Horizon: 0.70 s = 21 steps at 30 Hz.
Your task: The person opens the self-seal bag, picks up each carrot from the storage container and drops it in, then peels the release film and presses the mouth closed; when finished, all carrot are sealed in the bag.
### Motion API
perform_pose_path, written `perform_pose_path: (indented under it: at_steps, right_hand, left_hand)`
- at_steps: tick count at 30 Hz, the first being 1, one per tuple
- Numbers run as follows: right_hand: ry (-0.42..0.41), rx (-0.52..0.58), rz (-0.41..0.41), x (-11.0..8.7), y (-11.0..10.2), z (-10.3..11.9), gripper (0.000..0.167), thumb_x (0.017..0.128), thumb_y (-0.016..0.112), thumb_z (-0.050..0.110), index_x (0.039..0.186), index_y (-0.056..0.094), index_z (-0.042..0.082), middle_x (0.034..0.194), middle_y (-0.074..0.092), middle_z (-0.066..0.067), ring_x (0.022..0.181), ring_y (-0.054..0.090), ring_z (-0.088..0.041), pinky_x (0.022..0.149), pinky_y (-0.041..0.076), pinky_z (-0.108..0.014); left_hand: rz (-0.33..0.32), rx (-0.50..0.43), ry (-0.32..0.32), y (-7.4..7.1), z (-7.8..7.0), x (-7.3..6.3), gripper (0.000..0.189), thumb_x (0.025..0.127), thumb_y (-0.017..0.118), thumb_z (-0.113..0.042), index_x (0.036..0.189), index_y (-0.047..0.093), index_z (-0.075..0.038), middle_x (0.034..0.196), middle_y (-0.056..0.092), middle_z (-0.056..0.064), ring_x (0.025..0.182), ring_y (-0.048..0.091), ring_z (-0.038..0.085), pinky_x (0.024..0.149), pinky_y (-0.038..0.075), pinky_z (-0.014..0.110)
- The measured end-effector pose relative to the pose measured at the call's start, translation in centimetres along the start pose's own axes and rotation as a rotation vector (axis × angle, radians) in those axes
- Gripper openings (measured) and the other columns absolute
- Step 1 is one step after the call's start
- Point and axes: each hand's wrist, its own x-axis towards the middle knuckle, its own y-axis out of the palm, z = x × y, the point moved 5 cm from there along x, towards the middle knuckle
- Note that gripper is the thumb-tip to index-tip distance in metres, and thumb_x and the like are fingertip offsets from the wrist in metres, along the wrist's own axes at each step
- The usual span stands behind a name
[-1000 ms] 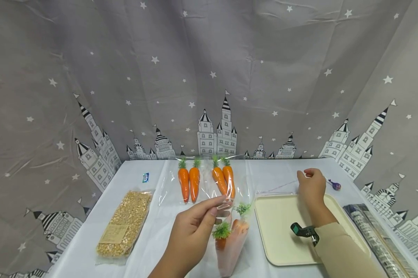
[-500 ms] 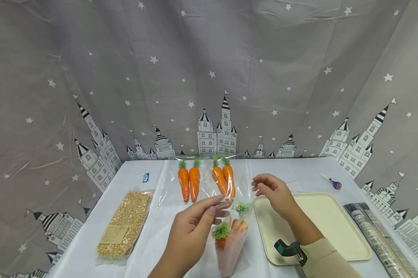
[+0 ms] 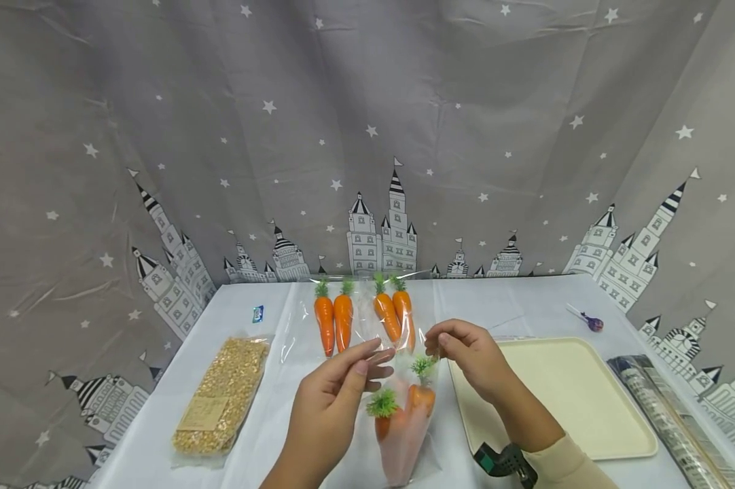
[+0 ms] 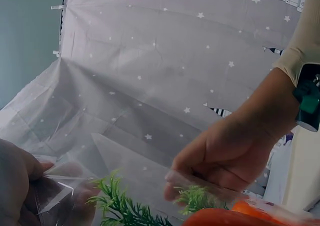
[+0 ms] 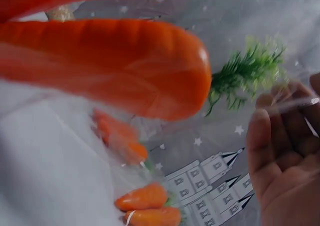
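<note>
In the head view, my left hand (image 3: 327,401) pinches the upper left edge of a clear plastic bag (image 3: 399,451) at the front middle. Two orange carrots (image 3: 421,399) stand in it, green tops up, leaning apart. My right hand (image 3: 474,356) pinches the bag's upper right edge with its fingertips. In the left wrist view, the left hand (image 4: 22,183) shows partly, the folded plastic in its fingers. The right hand (image 4: 217,158) lies across from it, curled behind the green tops. A large carrot (image 5: 125,66) fills the right wrist view beside the right hand (image 5: 287,171).
Two clear bags with carrots (image 3: 333,319) lie at the back. A pack of yellow grains (image 3: 221,397) lies left, a small blue packet (image 3: 257,314) behind it. Right are a cream tray (image 3: 563,407), a purple lollipop (image 3: 594,324) and a clear roll (image 3: 667,414).
My right hand has come left from beside the lollipop, over the tray, to the bag's upper right edge. The lollipop stays on the table. My left hand keeps its hold, shifting slightly left.
</note>
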Motion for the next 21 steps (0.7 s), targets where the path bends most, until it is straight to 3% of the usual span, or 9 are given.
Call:
perform_pose_path:
  at_steps: [2,5,9,21]
  right_hand:
    - [-0.015,-0.002,-0.028,0.0,0.0,0.4,0.023,0.108,0.052,0.005,0.113,0.066,-0.012,0.101,0.071,-0.02,0.092,0.07,-0.012,0.084,0.061,-0.028]
    - [-0.028,-0.021,-0.058,0.0,0.0,1.0,0.021,0.108,0.054,0.005,0.11,0.065,-0.013,0.096,0.07,-0.016,0.087,0.069,-0.012,0.081,0.061,-0.028]
    - [-0.012,-0.081,-0.08,-0.2,-0.1,1.6,0.018,0.107,0.055,0.006,0.108,0.068,-0.006,0.094,0.07,-0.01,0.084,0.068,-0.014,0.079,0.062,-0.027]
    - [0.027,-0.202,-0.124,-0.6,-0.1,2.7,0.015,0.108,0.059,0.013,0.108,0.071,0.004,0.097,0.072,-0.011,0.086,0.07,-0.024,0.079,0.062,-0.028]
  left_hand:
    - [-0.038,0.001,0.0,-0.3,0.3,0.1,0.029,0.11,0.053,-0.015,0.135,0.068,-0.019,0.122,0.078,-0.002,0.104,0.077,0.018,0.088,0.063,0.032]
    - [-0.09,-0.003,0.005,-0.8,0.8,0.2,0.03,0.111,0.053,-0.018,0.138,0.066,-0.018,0.122,0.077,-0.001,0.105,0.077,0.018,0.088,0.063,0.032]
    - [-0.143,0.006,-0.003,-1.7,1.7,0.6,0.031,0.111,0.053,-0.021,0.139,0.064,-0.016,0.122,0.077,0.0,0.106,0.077,0.017,0.09,0.062,0.03]
    - [-0.277,0.013,-0.045,-3.5,5.7,1.8,0.025,0.11,0.054,-0.013,0.131,0.066,-0.005,0.116,0.078,0.005,0.108,0.076,0.016,0.093,0.06,0.026]
